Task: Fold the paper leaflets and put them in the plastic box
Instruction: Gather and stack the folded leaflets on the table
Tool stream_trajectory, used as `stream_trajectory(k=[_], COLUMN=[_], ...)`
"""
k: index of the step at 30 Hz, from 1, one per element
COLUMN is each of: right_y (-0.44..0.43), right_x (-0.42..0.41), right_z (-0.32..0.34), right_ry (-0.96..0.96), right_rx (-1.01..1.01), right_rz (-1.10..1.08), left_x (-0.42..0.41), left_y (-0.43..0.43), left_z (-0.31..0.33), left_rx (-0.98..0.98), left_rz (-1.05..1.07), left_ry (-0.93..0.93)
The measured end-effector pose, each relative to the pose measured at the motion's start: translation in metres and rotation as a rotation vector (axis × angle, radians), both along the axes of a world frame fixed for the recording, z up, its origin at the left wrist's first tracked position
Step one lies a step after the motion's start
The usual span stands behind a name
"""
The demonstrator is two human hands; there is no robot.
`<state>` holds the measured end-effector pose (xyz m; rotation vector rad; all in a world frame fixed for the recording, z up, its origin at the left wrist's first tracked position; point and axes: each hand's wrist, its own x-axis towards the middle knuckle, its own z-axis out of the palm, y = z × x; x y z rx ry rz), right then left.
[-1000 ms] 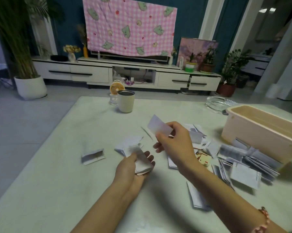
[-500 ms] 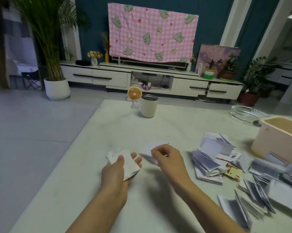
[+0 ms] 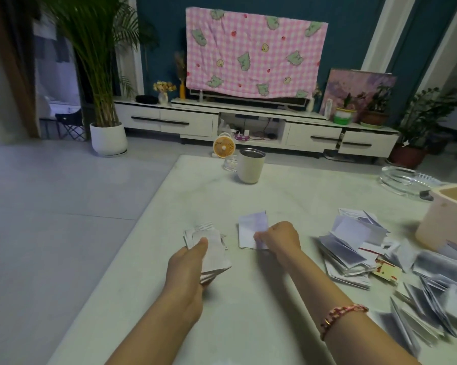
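My left hand [image 3: 189, 267] grips a small stack of folded leaflets [image 3: 214, 254] just above the pale table [image 3: 248, 312]. To its right, my right hand [image 3: 281, 237] pinches a white leaflet [image 3: 249, 230] that lies on the table, fingers curled over its right edge. A heap of loose leaflets [image 3: 353, 241] spreads across the table's right side, reaching the right edge of the view. The beige plastic box [image 3: 443, 227] stands at the far right, partly cut off, with leaflets lying against its base.
A beige cup [image 3: 249, 165] and a small orange fan [image 3: 223, 147] stand at the table's far edge. A glass ashtray [image 3: 406, 180] sits behind the box. The table's left edge drops to a tiled floor; a potted palm [image 3: 108, 138] and a TV cabinet lie beyond.
My right hand lowered its leaflet from mid-air down onto the table. The view swung left, so the box and the paper heap slid toward the right edge. My left hand kept its stack.
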<state>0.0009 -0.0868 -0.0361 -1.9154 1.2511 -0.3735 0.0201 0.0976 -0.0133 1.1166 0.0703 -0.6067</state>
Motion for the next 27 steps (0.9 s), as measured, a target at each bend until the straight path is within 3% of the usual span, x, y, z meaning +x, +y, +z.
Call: stream_trajectory(k=[3, 6, 8, 11, 15, 17, 19, 21, 24, 27], right_y=[0.009, 0.022, 0.035, 0.06, 0.081, 0.079, 0.069, 0.061, 0.058, 0.06], right_x=[-0.017, -0.042, -0.054, -0.059, -0.051, -0.04, -0.026, -0.014, -0.003, 0.01], right_z=[0.006, 0.021, 0.033, 0.04, 0.039, 0.039, 0.035, 0.025, 0.007, -0.008], right_ry=[-0.28, -0.536, -0.59, -0.58, -0.505, -0.501, -0.406, -0.183, 0.011, 0.026], right_rx=[-0.042, 0.106, 0.184, 0.244, 0.281, 0.237, -0.115, -0.486, -0.59, -0.577], right_rz=[0.062, 0.155, 0.248, 0.407, 0.616, 0.596, 0.548, 0.619, 0.779, 0.812], left_x=[0.004, 0.006, 0.004, -0.004, -0.001, 0.009, 0.02, 0.026, 0.028, 0.027], left_y=[0.002, 0.001, 0.001, 0.0, 0.011, 0.024, 0.038, 0.047, 0.055, 0.057], left_z=[0.002, 0.002, 0.005, 0.007, 0.006, 0.006, 0.005, 0.002, -0.004, -0.009], left_rx=[-0.004, 0.007, -0.066, -0.133, -0.053, -0.023, 0.001, 0.03, 0.081, 0.082], left_rz=[-0.003, -0.015, -0.061, -0.081, 0.169, 0.255, 0.323, 0.36, 0.344, 0.3], left_ry=[-0.043, -0.122, -0.118, -0.1, -0.065, -0.046, -0.048, -0.051, -0.049, -0.022])
